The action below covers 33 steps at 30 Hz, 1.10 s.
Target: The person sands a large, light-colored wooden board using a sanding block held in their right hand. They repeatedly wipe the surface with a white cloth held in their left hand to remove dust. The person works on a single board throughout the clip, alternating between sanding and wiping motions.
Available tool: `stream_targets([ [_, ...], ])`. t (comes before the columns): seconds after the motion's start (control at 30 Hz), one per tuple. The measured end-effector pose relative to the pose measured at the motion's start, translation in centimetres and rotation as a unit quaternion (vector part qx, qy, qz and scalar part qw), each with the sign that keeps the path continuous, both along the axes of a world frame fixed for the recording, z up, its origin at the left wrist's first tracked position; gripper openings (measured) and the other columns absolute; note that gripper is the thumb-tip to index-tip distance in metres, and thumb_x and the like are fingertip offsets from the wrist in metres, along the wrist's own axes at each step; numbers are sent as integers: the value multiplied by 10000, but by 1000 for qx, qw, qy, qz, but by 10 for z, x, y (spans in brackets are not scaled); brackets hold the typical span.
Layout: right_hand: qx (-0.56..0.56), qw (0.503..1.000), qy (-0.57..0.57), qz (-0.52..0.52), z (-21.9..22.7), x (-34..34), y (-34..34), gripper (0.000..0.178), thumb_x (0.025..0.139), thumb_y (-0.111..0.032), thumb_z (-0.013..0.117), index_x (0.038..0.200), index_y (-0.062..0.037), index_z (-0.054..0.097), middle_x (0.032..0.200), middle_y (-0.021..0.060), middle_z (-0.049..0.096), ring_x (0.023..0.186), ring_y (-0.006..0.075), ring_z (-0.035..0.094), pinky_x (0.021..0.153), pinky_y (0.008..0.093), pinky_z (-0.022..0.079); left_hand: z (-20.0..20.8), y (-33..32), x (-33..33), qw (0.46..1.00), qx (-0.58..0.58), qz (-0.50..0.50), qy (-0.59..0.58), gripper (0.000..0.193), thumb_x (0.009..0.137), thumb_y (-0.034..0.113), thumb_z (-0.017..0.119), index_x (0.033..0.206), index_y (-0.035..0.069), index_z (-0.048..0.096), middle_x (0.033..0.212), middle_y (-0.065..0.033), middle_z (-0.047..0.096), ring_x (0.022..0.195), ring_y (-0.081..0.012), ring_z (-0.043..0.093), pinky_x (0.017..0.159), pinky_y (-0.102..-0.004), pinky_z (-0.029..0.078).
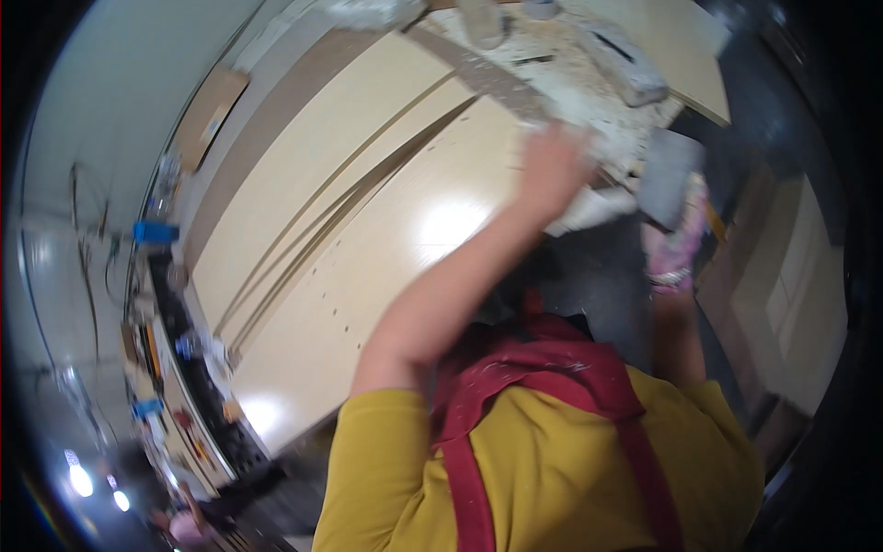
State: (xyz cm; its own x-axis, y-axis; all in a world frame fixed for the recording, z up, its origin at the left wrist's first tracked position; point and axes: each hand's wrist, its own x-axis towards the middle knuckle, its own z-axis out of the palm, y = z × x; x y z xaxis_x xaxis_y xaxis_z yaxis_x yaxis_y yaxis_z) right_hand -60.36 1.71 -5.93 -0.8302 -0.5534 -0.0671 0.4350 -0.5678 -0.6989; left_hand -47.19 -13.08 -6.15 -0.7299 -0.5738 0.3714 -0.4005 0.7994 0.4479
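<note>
My right hand, in a pink-stained glove, grips a grey rectangular block that looks like a sanding block. It is held off the right side of the bench. Bare and blurred by motion, my left hand is over the near right corner of a pale wood panel. Its fingers are too smeared to show whether they hold anything. Beside it, below the hand, hangs something white and crumpled. A row of small dark holes runs along the panel.
Two more pale boards lie beyond the panel. A stained whitish sheet carries a dusty box with a dark slot and a cloudy jar. Boards stand at the right. Another person is at the lower left.
</note>
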Motion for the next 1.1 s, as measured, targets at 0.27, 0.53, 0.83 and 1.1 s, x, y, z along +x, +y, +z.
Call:
stream_targets([
  [0.27, 91, 994, 16, 53, 37, -30, 8, 648, 973, -446, 446, 1454, -20, 360, 1411, 237, 476, 1268, 371, 508, 1099, 493, 388, 72, 81, 179, 913, 370, 41, 169, 355, 855, 334, 711, 1084, 74, 631, 1008, -112, 587, 965, -266, 605, 883, -366, 489],
  [0.53, 52, 953, 180, 239, 9, 57, -42, 577, 969, -389, 498, 1407, -24, 406, 1199, 203, 614, 1011, 302, 663, 915, 450, 533, 109, 29, 463, 835, 293, 417, -209, 551, 852, 253, 729, 1336, 63, 549, 1109, -157, 688, 992, -263, 674, 882, -346, 511],
  [0.83, 92, 826, 492, 260, 15, 142, -84, 641, 884, -332, 616, 1382, 40, 461, 1411, 176, 490, 1330, 252, 446, 1102, 349, 339, 87, -41, 485, 838, 290, 255, -385, 670, 733, 277, 803, 1297, 2, 567, 1216, -227, 632, 1142, -371, 600, 961, -378, 470],
  [1.1, 32, 944, 64, 321, 29, 129, -65, 613, 930, -375, 606, 1420, -55, 423, 1334, 99, 535, 1177, 201, 553, 956, 355, 476, 138, -35, 483, 846, 266, 324, -329, 395, 842, 302, 653, 1075, -16, 664, 913, -238, 687, 880, -374, 675, 784, -422, 503],
])
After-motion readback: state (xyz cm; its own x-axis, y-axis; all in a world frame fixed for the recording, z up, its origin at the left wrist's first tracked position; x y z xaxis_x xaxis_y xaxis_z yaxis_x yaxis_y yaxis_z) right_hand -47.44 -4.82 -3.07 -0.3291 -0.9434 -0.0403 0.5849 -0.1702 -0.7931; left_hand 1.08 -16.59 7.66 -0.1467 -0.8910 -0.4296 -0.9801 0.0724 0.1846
